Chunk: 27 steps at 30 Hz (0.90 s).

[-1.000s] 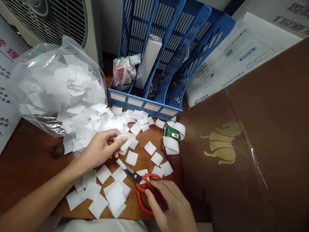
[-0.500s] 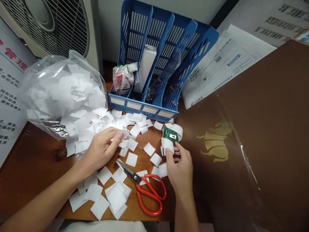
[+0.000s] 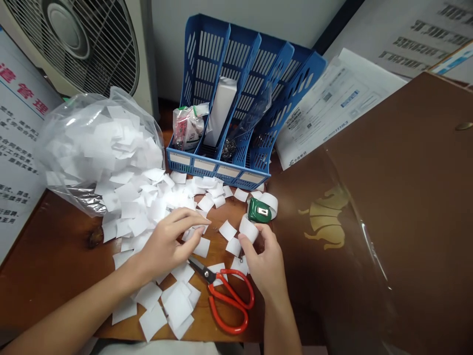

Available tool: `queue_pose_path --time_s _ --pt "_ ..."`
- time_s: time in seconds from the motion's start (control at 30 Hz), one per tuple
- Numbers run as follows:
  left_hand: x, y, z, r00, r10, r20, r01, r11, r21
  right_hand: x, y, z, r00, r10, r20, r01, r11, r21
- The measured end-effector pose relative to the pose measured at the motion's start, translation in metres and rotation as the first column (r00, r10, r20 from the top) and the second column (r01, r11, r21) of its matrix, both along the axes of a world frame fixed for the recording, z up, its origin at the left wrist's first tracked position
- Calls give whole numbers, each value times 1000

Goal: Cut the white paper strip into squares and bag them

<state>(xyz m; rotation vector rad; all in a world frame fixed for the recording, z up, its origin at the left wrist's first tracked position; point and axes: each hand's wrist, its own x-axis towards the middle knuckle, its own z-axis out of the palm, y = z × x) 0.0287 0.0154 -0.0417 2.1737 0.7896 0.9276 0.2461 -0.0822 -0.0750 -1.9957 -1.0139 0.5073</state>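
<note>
My left hand (image 3: 168, 242) rests on the wooden table (image 3: 55, 246) among loose white paper squares (image 3: 177, 305), its fingers curled with the tips on the scattered pieces. My right hand (image 3: 263, 260) pinches the free end of a white paper strip (image 3: 248, 228) that curls out of a small green dispenser (image 3: 258, 211). Red-handled scissors (image 3: 229, 296) lie shut on the table between my two hands, untouched.
A clear plastic bag (image 3: 99, 143) full of paper squares spills onto the table at left. A blue file rack (image 3: 236, 108) stands behind, a fan (image 3: 81, 44) at back left. A brown board (image 3: 388, 212) with a gold emblem covers the right side, printed sheets (image 3: 332, 103) behind it.
My right hand left the scissors, went up to the green dispenser and took the strip's end, drawing it toward me. My left hand dropped lower onto the loose squares.
</note>
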Motion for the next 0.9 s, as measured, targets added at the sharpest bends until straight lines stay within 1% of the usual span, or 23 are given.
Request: queue_pose_path --time_s 0.07,0.13,0.17,0.2,0.23,0.3,0.33,0.4,0.5,0.6,0.67,0.73,0.9 --pt "13 -5 2 999 -36 -36 28 980 -195 -6 3 4 996 68 60 -72 994 81" --pt "28 -6 6 995 -64 -82 31 935 -354 -12 8 10 974 173 145 -195 968 156" --pt "35 -6 9 992 -85 -96 37 907 -421 -13 11 13 957 237 164 -266 946 184" --pt "42 -5 11 990 -99 -105 38 883 -468 -14 13 16 940 301 158 -330 921 207" --pt "48 -3 13 988 -107 -115 37 871 -490 -14 17 18 927 354 124 -374 898 232" --pt "58 2 15 985 -108 -135 28 871 -491 -12 23 21 903 430 11 -417 869 268" --pt "61 5 14 986 -94 -139 16 875 -484 -9 27 21 895 445 -27 -422 865 270" --pt "65 11 9 989 -66 -130 -2 884 -468 -2 34 20 907 421 -19 -404 882 243" --pt "65 20 0 991 -39 -125 -22 892 -451 11 44 13 945 284 165 -313 929 196" --pt "60 26 -4 985 -13 -170 -68 882 -466 26 51 1 927 155 343 -218 964 152" --pt "55 30 -2 981 -7 -196 -91 870 -485 35 54 -8 899 115 423 -184 975 126" --pt "49 32 2 978 10 -210 -114 864 -490 43 56 -16 875 102 473 -178 977 118" --pt "28 37 16 964 81 -253 -197 856 -479 59 57 -29 832 126 541 -259 950 177"
